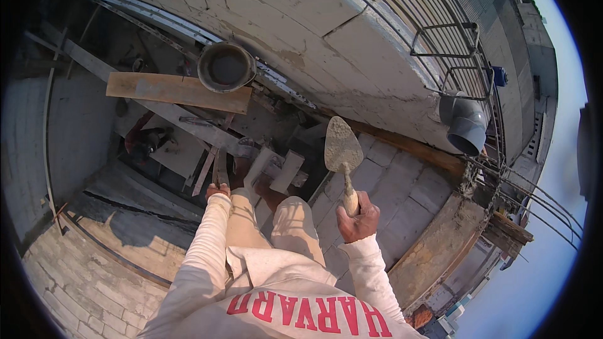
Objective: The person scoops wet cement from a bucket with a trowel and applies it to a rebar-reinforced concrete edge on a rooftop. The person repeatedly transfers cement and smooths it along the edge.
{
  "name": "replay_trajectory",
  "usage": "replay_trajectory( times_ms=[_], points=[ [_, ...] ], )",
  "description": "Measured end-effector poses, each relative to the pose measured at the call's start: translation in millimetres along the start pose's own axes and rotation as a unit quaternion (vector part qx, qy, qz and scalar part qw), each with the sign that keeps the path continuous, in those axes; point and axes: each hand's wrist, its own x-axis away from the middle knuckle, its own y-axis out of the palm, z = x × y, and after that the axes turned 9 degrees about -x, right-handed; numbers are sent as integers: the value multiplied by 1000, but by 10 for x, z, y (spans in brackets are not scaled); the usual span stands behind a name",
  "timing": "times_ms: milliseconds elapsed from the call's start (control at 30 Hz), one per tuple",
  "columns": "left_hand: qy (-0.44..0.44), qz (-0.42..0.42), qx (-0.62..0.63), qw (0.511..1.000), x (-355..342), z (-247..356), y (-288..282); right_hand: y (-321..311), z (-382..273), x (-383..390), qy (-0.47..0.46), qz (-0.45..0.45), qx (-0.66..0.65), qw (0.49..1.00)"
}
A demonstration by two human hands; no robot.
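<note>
The trowel [344,145] is held up in front of the person's body, its blade pointing away from them and seeming clear of the blocks behind it; the right hand [359,218] is closed around its wooden handle, while the left hand [218,191] has its fingers curled at the near end of a narrow strip of wood [219,168], though whether it grips or merely rests there I cannot tell; as for progress, the high wall [282,9] stands in large pale blocks with its seams showing, and more blocks [392,191] lie fitted side by side to the right, so a good deal of masonry looks done; the wall's face is bare block, marked by brownish smears, and the blade bears a dull grey coat but no clear heap of mix, so I judge the work to be midway, with how much is left beyond telling; the blade is broad and leaf-shaped, rough with dried-looking grit, on a crusted neck; a round dark bucket [251,66] stands on the right end of a flat, grainy plank [141,87], its greyish-brown contents too shaded to name as water or mix; a smooth grey plastic pipe [468,127] bends in an elbow beside thin metal bars [433,3], and a mortar-stained board [443,242] slants at the lower right; a co-worker [147,141] is partly visible below, in shadow.
</note>
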Motion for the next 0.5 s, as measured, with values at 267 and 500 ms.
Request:
replay_trajectory(
  times_ms=[267, 500],
  points=[
    [-26, -166, 289, 942, -191, -708, -143, -468, -1967, -2364, -508, 279, 142, 802],
    [-203, -221, 265, 916, 731, -3029, 185, -263, -2061, -2604, -399, 191, 179, 879]
  ],
)
